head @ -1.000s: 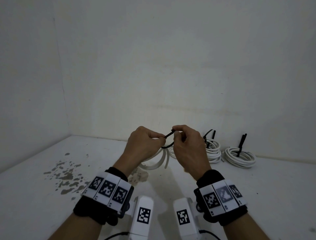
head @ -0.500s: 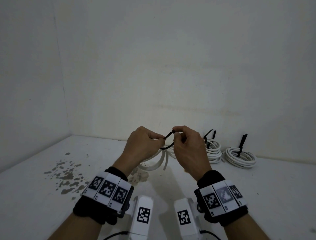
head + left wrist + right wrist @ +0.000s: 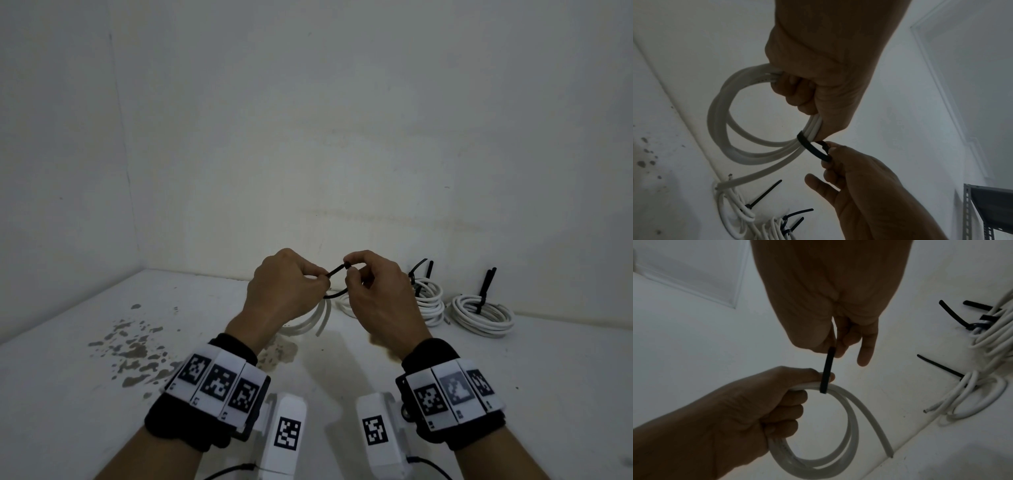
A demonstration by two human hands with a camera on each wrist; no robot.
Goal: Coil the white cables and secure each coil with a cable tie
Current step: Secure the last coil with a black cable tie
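The white cable coil (image 3: 840, 426) hangs above the table (image 3: 513, 394), clenched in the left hand (image 3: 284, 291) so its loops stay bunched. The right hand (image 3: 380, 301) pinches the black cable tie (image 3: 816, 149) looped around them, apparently threading it. At least two tied coils (image 3: 483, 313) lie near the wall.

White round-sheathed cable coil (image 3: 731, 129), black plastic cable tie (image 3: 813, 149), white tied coils (image 3: 483, 313) with black ties, white tabletop (image 3: 513, 377) with grey-brown blotches (image 3: 133, 349), black-and-white checker-patterned wrist markers (image 3: 215, 380)
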